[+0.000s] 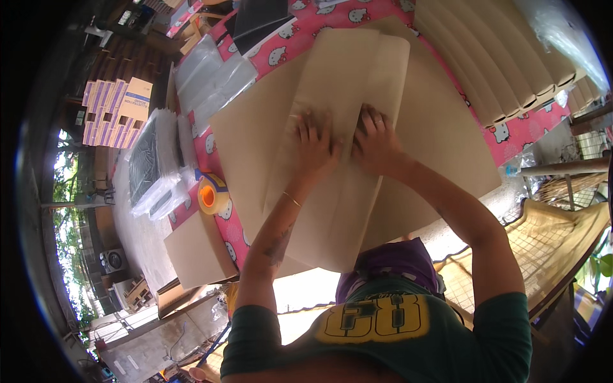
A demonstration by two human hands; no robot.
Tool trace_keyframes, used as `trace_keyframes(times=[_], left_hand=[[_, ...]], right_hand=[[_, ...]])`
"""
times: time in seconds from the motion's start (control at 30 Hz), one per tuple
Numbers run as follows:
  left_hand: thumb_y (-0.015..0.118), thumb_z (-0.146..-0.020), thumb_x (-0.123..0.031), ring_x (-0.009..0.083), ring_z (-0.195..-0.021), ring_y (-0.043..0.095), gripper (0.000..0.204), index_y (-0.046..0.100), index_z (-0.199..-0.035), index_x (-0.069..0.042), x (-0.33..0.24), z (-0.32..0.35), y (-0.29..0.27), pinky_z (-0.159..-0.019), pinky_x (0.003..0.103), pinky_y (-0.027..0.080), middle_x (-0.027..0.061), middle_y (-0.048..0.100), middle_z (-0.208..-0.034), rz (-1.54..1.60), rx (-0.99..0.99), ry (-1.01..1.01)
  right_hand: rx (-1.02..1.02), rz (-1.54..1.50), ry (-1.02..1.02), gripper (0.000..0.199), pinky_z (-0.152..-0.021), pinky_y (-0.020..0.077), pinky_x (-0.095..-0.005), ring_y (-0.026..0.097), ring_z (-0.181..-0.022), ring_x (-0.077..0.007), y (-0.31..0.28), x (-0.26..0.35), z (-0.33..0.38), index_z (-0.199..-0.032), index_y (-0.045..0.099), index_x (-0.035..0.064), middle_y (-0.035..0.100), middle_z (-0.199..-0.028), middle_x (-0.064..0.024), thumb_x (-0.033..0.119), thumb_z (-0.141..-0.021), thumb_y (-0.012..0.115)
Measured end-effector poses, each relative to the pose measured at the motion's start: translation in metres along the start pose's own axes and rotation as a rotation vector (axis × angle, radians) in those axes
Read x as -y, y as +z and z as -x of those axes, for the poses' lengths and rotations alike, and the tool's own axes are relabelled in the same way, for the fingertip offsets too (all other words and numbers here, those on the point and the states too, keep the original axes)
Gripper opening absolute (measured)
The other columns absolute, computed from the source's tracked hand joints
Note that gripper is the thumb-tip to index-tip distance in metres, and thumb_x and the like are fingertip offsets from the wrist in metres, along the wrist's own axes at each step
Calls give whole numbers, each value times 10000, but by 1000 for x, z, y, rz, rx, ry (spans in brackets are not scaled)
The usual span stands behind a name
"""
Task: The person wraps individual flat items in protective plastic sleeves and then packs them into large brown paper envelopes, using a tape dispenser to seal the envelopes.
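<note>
A long folded piece of brown cardboard or stiff paper (348,70) runs lengthwise away from my body, its near end close to my waist. It lies on a larger flat brown sheet (440,140). My left hand (316,143) rests on the folded piece with fingers spread, slightly blurred. Close to its right, my right hand (378,140) presses on the same piece beside a long fold edge, fingers apart and pointing away from me. A ring shows on one of its fingers. Neither hand is wrapped around anything visible.
A pink patterned cloth (278,56) covers the table. Left lie clear plastic sleeves (217,76), a tape roll (212,195), a brown cardboard block (199,249) and a plastic-wrapped dark stack (153,163). Brown cartons (498,57) stand far right; purple-white boxes (115,112) far left.
</note>
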State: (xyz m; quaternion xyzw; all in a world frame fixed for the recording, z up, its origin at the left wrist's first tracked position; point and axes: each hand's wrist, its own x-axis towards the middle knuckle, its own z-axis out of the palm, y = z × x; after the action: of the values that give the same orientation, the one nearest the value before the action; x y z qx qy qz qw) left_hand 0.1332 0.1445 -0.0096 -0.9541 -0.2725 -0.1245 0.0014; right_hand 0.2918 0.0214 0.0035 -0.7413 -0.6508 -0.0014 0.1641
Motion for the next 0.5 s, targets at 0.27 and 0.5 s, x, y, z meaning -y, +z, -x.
trace_keyframes(times=[0.27,0.5], left_hand=[[667,-819,-342,573,-1341,307,813,322,-1435,60,-67,7,-11,-1110,622,268,437,323,-1401,-11,20,-233],[781,-728,-173,384,-951,675,396,596,-1026,10,-63,-14,-32,-832,421,554,240,679,-965,-26,38,-299]], right_hand=[[44,-69,-90,616,-1158,107,-629,180,-1450,-405,1,-31,-13,-1379,499,132,326,-1493,-218,347,-825,657],[179,-50,-40,734,-1119,-24,-709,73,-1490,-419,-6,-18,-12,-1495,367,199,151,-1616,-166,573,-883,521]])
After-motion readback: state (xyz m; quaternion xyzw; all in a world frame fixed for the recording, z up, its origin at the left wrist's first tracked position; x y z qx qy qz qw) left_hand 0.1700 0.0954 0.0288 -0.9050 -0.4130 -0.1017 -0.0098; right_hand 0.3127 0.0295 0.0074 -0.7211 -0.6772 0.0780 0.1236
